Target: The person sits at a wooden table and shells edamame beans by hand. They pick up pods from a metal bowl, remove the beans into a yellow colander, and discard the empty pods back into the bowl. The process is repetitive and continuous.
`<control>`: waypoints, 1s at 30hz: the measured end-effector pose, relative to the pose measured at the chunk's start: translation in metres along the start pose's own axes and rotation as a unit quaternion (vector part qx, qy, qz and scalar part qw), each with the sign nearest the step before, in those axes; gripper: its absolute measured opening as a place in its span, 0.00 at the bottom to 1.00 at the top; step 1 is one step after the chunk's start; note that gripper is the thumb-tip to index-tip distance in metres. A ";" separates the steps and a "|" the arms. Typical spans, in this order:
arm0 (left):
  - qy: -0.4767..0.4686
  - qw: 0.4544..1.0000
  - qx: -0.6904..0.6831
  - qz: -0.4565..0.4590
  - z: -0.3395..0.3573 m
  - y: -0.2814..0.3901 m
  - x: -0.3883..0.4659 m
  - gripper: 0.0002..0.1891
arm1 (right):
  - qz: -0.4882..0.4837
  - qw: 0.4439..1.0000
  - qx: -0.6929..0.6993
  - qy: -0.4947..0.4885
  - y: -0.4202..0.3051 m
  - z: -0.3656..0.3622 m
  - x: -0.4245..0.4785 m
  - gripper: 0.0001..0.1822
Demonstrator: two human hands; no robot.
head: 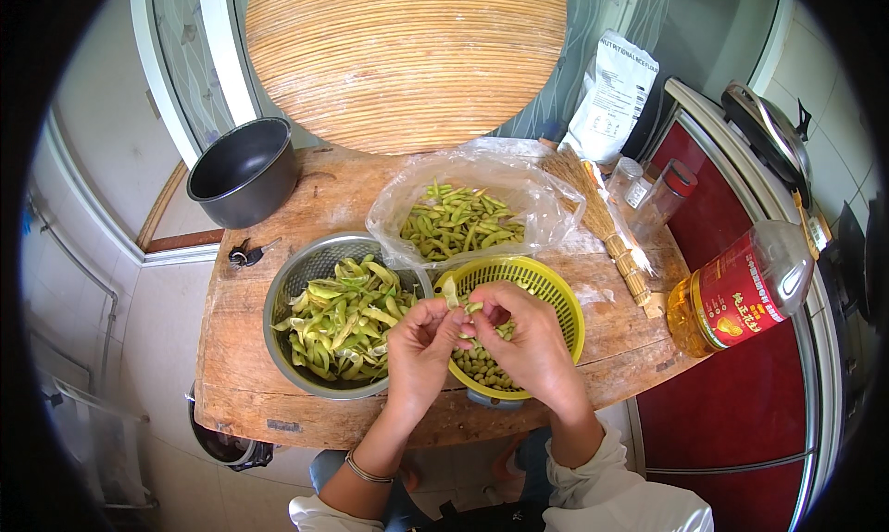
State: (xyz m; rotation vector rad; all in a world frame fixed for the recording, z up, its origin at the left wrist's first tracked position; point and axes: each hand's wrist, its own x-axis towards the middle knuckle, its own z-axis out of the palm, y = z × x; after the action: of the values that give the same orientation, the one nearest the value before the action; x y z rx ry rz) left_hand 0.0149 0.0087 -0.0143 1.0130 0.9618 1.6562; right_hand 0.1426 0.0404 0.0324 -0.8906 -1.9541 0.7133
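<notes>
My left hand (428, 341) and my right hand (519, 337) meet over a yellow plastic colander (575, 303), both pinching one green soybean pod (451, 294) between fingertips and thumbs. Shelled green beans (486, 369) lie in the colander below, partly hidden by my hands. To the left, a perforated metal bowl (278, 282) is heaped with pods (340, 323), several of them split and flattened. Behind both containers, an open clear plastic bag (549, 212) holds plump pods (462, 223).
A black pot (239, 174) and keys (246, 254) occupy the table's left side. On the right are a straw brush (611, 237), jars (663, 195), a white flour bag (611, 101) and a large oil bottle (740, 292). A round slatted board (410, 60) stands at the back.
</notes>
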 end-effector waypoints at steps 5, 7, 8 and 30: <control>0.015 0.999 -0.037 -0.025 -0.001 0.003 0.001 0.05 | 0.006 0.999 0.041 0.015 0.002 0.002 -0.001 0.09; 0.024 0.998 -0.049 -0.036 -0.001 0.002 0.002 0.05 | 0.034 0.996 0.078 0.018 -0.001 0.001 -0.003 0.09; 0.027 0.997 -0.055 -0.038 -0.002 0.002 0.003 0.05 | 0.048 0.994 0.096 0.019 -0.001 0.001 -0.003 0.09; 0.059 0.986 -0.151 -0.037 0.003 0.002 -0.002 0.05 | 0.117 0.978 0.144 -0.090 0.004 0.001 -0.002 0.08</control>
State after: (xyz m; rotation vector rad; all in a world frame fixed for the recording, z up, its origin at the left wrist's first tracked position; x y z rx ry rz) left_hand 0.0175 0.0061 -0.0117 0.6752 0.7835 1.7517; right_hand 0.1441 0.0407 0.0283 -0.9090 -1.8540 1.2192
